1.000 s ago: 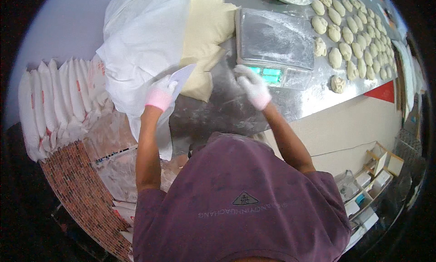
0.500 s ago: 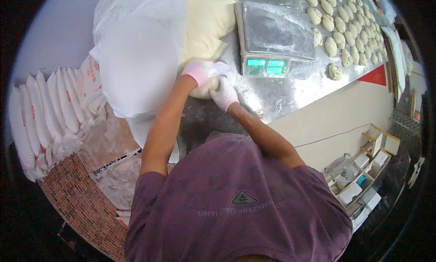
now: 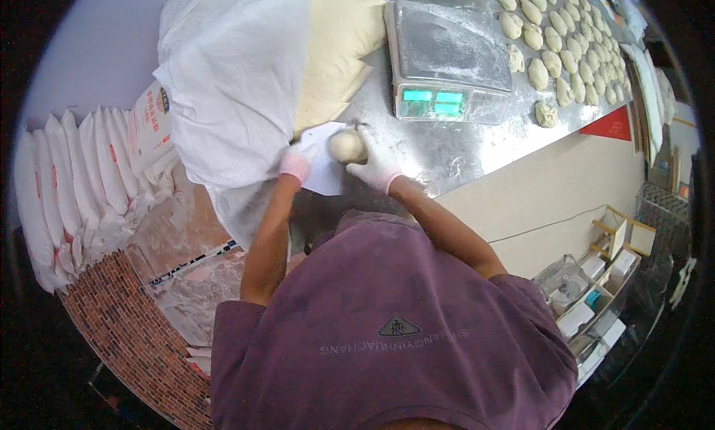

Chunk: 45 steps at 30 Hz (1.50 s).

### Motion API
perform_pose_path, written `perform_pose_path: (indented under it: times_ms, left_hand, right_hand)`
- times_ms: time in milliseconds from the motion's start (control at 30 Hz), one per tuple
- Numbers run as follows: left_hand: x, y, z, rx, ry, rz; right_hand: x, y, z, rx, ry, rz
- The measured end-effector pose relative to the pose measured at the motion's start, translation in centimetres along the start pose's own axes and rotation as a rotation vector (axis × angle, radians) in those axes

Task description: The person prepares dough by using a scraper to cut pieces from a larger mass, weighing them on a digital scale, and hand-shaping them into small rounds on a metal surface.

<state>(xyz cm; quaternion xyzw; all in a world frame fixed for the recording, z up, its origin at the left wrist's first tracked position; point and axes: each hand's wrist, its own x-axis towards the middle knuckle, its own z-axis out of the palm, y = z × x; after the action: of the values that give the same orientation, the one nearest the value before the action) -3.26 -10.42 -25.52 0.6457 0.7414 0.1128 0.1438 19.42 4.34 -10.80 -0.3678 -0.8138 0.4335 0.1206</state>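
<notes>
My left hand point(image 3: 296, 163), in a white glove with a pink cuff, is closed on a flat white dough scraper point(image 3: 323, 178) near the table's front edge. Just right of it, my gloved right hand point(image 3: 377, 162) curves its thumb and fingers around a rounded dough piece point(image 3: 347, 146). That piece sits against the scraper's right side. Beyond the hands lies a large mass of pale dough point(image 3: 335, 54), its left part covered by a white cloth point(image 3: 238, 80). A flour-dusted digital scale point(image 3: 451, 50) with a lit green display stands to the right of the dough mass.
Many dough pieces point(image 3: 553, 40) lie in rows on the metal table point(image 3: 462, 158) at the far right. White sacks point(image 3: 89, 169) line the left wall. Below the table at right is a rack of containers point(image 3: 588, 300).
My left hand has drawn back toward me and left with the scraper, away from the dough mass. My right hand now holds the dough piece apart from that mass, slightly further right.
</notes>
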Motion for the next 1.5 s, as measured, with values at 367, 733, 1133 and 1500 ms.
perform_pose_path:
  times_ms: [367,733,1133,1500]
  left_hand:
    - [5.7,13.8,-15.2,-1.09,0.521,-0.725]
    - [4.4,14.9,-15.4,-1.214,0.517,-0.734]
    - [4.3,12.9,-17.4,-1.073,0.502,-0.738]
    - [11.0,14.8,-22.8,-0.528,0.201,-0.302]
  right_hand:
    - [4.0,4.6,-11.7,1.026,0.428,-0.14]
    - [13.3,3.9,-15.7,-0.542,0.436,-0.331]
    - [-1.7,12.7,-10.6,0.399,0.535,0.15]
    - [-1.3,11.1,-8.1,0.633,0.266,0.205]
